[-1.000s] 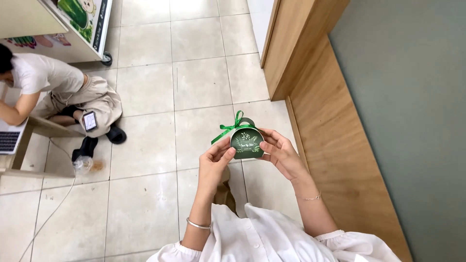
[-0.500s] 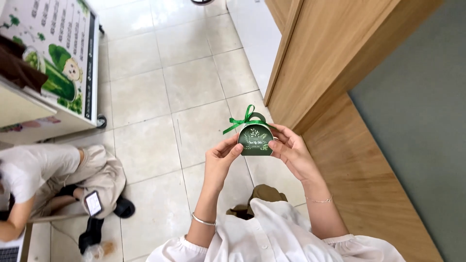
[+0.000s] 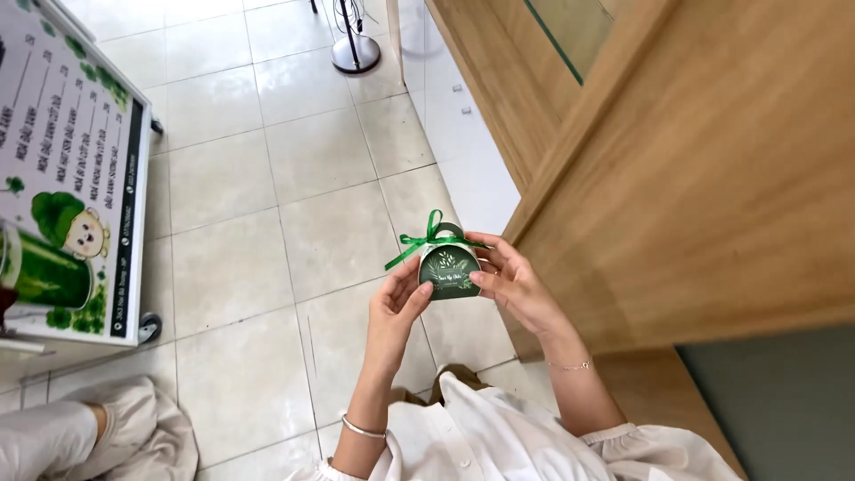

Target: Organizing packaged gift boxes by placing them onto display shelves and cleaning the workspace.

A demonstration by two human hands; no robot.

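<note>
Gift box: small dark green gift box (image 3: 450,273) with an arched top and pale leaf print, held mid-air just right of the frame's centre, above the tiled floor (image 3: 267,223).
Left hand: left hand (image 3: 398,307) is closed on the box's lower left corner, thumb pressed to the front face.
Right hand: right hand (image 3: 512,287) clasps the right side, fingers wrapped behind, thumb on the front.
Ribbon: green ribbon (image 3: 420,242) is tied in a bow at the top, one tail trailing off to the left.
Risk: both holds look light, at the fingertips only; I'd judge that a tug on the bow could undo it, or a squeeze could dent the thin card, and a slip would drop it to the tiles.
Lower left: a seated person's pale trousers (image 3: 80,436).
Sign: tall white signboard (image 3: 76,178) on castors at the left edge, with dark text lines, a green cartoon figure and a green cup.
Right: wooden panelling (image 3: 695,178).
Top: round stand base (image 3: 355,53).
</note>
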